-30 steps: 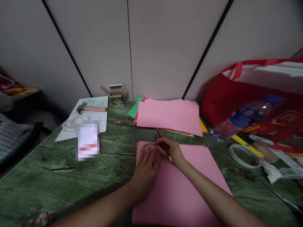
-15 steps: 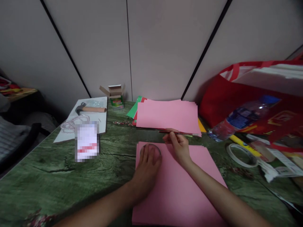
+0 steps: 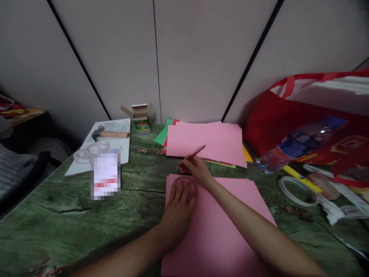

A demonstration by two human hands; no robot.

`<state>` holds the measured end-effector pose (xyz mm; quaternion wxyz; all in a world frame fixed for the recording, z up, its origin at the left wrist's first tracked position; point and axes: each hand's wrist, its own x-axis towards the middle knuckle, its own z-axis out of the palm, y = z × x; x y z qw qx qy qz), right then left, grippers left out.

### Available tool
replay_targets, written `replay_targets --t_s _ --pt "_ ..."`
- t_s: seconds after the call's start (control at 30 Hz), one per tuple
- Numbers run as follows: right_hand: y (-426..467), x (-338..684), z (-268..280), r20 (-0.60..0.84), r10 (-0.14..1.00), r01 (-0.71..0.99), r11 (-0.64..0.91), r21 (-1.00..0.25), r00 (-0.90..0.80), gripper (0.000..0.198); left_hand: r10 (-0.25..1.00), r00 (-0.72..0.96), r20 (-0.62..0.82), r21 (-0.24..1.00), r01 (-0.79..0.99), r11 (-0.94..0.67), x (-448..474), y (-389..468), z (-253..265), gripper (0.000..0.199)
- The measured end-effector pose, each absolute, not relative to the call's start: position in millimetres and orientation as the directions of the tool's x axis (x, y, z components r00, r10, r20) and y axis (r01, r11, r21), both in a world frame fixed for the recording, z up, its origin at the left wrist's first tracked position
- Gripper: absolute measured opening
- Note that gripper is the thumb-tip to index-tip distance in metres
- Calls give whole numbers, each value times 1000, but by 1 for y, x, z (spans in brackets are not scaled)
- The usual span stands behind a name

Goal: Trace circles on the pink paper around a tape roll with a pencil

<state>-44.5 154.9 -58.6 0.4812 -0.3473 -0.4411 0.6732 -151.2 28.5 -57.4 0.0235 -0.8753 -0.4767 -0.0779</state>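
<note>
A stack of pink paper sheets [image 3: 221, 227] lies on the table in front of me. My left hand [image 3: 179, 207] rests flat on its upper left part, fingers stretched out over a thin dark-rimmed ring or clear disc [image 3: 188, 178]; which of the two, I cannot tell. Just beyond the stack's far edge, my right hand [image 3: 196, 169] is closed around a dark red pencil [image 3: 198, 151]. The pencil slants, its back end up to the right and its lower end by the fingers, above and close to the ring.
More pink sheets [image 3: 203, 140] lie at the back over green, red and yellow ones. Left are a hammer [image 3: 113, 134], beads [image 3: 86, 152], a phone-like blurred object [image 3: 105, 175] and an opened box [image 3: 142, 123]. Right are a bottle [image 3: 300, 144], tape roll [image 3: 296, 192], yellow cutter [image 3: 302, 179] and red bag [image 3: 268, 119].
My right hand has moved left toward the ring, and the pencil has turned from nearly level to slanting. My left hand stays flat on the ring.
</note>
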Motion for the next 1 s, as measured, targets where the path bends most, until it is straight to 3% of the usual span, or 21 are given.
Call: replay_targets --t_s 0.4,0.7,1.0 --pt "149 -40 -59 69 915 -293 -55 -955 -397 33 819 547 172 -30 834 -551 -151 27 -57 59" --pt "146 -41 -56 54 901 -254 -63 -965 -430 34 828 523 204 -43 849 -526 -151 27 -61 63" --pt "141 -48 -52 105 880 -163 32 -986 -463 23 835 541 96 -2 839 -543 -147 28 -55 60"
